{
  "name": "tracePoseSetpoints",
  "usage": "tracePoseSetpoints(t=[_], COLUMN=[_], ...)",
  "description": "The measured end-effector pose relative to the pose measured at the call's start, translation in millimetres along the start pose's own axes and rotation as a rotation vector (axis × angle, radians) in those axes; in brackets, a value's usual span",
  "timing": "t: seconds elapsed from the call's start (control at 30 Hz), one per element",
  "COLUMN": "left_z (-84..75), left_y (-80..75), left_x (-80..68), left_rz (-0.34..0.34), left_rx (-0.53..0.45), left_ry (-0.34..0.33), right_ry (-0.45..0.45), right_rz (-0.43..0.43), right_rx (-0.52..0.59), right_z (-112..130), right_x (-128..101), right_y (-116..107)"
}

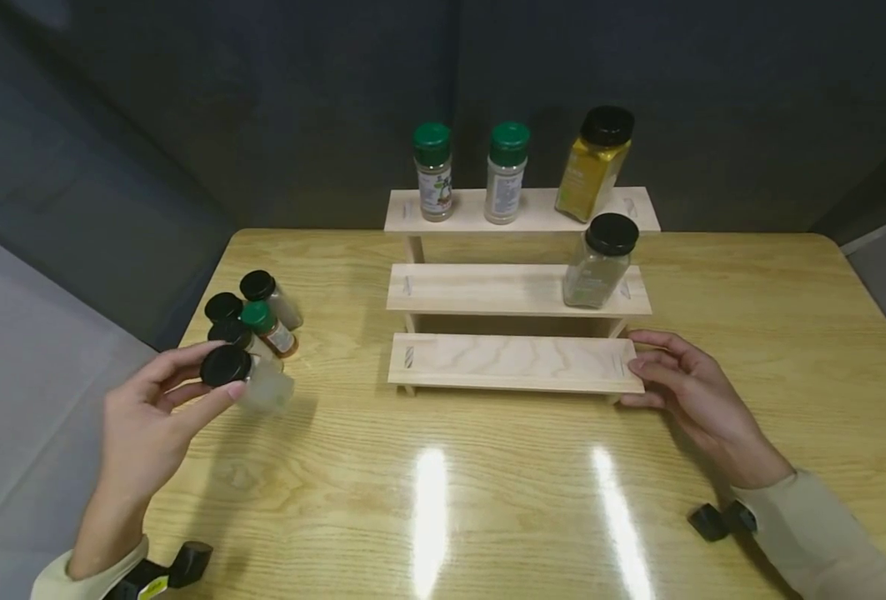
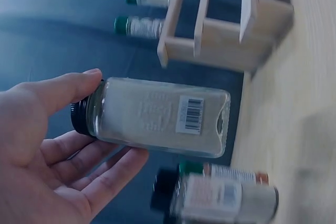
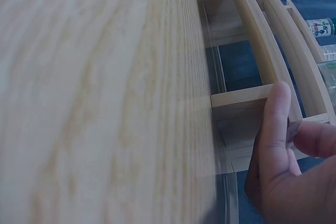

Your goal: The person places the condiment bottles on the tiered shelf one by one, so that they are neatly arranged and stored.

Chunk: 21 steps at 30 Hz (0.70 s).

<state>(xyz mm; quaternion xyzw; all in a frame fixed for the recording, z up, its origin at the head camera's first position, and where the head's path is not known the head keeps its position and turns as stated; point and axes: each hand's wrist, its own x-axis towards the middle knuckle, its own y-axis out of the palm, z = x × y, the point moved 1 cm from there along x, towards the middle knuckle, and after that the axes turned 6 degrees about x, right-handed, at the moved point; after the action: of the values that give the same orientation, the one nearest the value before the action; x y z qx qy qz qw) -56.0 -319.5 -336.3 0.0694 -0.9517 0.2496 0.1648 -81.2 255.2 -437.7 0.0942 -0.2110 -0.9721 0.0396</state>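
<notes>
My left hand [image 1: 159, 400] grips a clear spice jar with a black cap [image 1: 251, 377] near the table's left edge; the left wrist view shows this jar [image 2: 157, 116] full of pale powder, thumb and fingers around its cap end. Behind it stands a cluster of several small jars [image 1: 251, 312], also seen as blurred jars [image 2: 220, 195]. A three-step wooden rack [image 1: 513, 287] stands at the table's middle back. My right hand [image 1: 686, 379] holds the right end of its lowest step, thumb [image 3: 275, 119] on the wood [image 3: 247, 98].
On the top step stand two green-capped jars [image 1: 433, 171] [image 1: 506, 171] and a yellow jar with a black cap [image 1: 595, 162]. A black-capped jar [image 1: 602, 260] stands on the middle step's right end. The wooden table [image 1: 488, 483] ends at dark cloth walls.
</notes>
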Motion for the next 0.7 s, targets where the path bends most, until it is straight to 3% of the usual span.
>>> tracePoseSetpoints(t=[0.7], left_z=[-58.3], left_y=[80.2], left_x=[51.8], left_rz=[0.207], left_rx=[-0.094], left_ry=[0.088], right_ry=[0.008], right_rz=[-0.005], right_rx=[-0.004], right_z=[2.0], right_x=[-1.4], right_y=[1.1])
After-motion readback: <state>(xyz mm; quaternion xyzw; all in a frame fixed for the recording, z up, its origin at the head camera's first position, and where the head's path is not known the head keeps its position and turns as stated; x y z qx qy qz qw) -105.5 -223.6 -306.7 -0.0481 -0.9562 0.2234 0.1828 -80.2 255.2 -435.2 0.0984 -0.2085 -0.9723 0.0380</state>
